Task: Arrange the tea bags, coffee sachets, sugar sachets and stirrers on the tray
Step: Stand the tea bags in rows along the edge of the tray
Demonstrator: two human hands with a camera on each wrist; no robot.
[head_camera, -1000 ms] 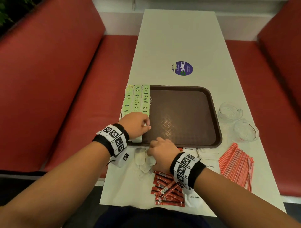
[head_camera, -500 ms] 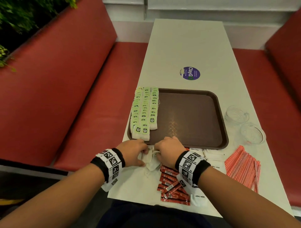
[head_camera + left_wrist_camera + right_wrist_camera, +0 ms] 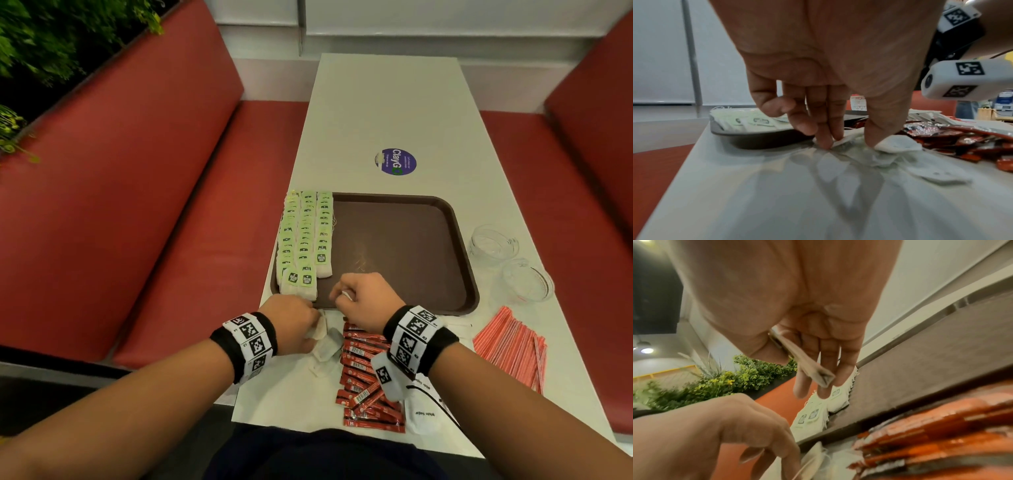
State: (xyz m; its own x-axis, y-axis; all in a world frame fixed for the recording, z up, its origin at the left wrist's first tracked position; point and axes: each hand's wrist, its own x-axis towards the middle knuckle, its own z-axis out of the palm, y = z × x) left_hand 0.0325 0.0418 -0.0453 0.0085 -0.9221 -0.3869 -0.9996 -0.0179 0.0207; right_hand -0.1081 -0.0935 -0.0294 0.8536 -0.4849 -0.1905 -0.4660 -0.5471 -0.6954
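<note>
A brown tray point(image 3: 411, 240) holds three rows of green-tagged tea bags point(image 3: 305, 240) along its left side. Loose tea bags point(image 3: 327, 346) lie on the table in front of the tray. My left hand point(image 3: 317, 320) is down on them, and its fingertips point(image 3: 828, 142) and thumb pinch one loose tea bag point(image 3: 894, 144). My right hand point(image 3: 342, 296) hovers over the tray's near edge, pinching a tea bag point(image 3: 813, 369) between thumb and fingers. Red coffee sachets point(image 3: 366, 373) lie under my right wrist, with white sugar sachets point(image 3: 424, 416) beside them. Red-and-white stirrers point(image 3: 510, 346) lie at the right.
Two small glass bowls point(image 3: 493, 241) point(image 3: 527, 281) stand to the right of the tray. A purple sticker point(image 3: 397, 161) marks the white table point(image 3: 387, 102) beyond the tray. Red bench seats point(image 3: 171, 222) flank the table, and plants point(image 3: 51, 44) stand at the far left.
My left hand came back from the tray's tea bag rows to the loose tea bags on the table. My right hand rose from that pile with a tea bag, over the tray's near edge.
</note>
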